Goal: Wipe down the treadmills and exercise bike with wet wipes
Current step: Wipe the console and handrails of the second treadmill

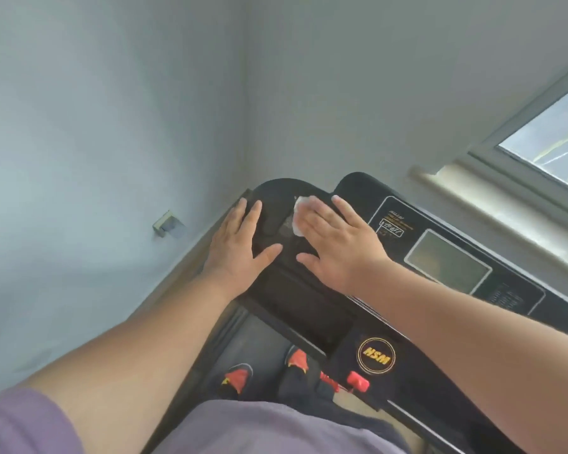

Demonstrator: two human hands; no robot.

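I stand on a black treadmill whose console (312, 303) runs from the room's corner toward the window. My right hand (338, 240) lies flat with straight fingers on a white wet wipe (299, 204), pressing it onto the console's left end. Only the wipe's edge shows beyond my fingers. My left hand (240, 247) rests flat on the console's rounded left corner, fingers spread, holding nothing. The grey display screen (446, 262) and a round gold logo (376, 354) sit to the right of my hands.
Grey walls meet in a corner right behind the console. A window (551, 139) with a pale sill is at the upper right. A wall socket (168, 222) sits low on the left wall. A red safety clip (358, 381) and my red-and-black shoes (240, 378) show below.
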